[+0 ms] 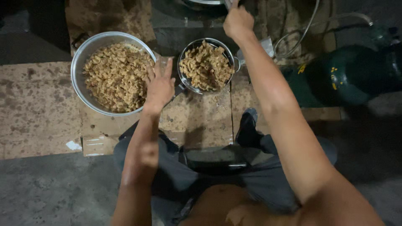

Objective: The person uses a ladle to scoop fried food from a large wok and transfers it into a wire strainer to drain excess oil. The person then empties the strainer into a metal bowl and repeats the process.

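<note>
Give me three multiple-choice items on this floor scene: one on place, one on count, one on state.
1. Where is the left hand?
A. between the big bowl and the strainer
B. on the green gas tank
C. on the shoe

2. How many round metal vessels hold fried pieces?
A. one
B. two
C. four

3. How is the left hand held?
A. clenched in a fist
B. open, fingers spread
C. gripping a spoon

Answers: 1 A, the hand hovers at the bowl's right rim, beside the strainer. 2 B, the bowl and the strainer are both full. 3 B, the fingers are apart and hold nothing.
</note>
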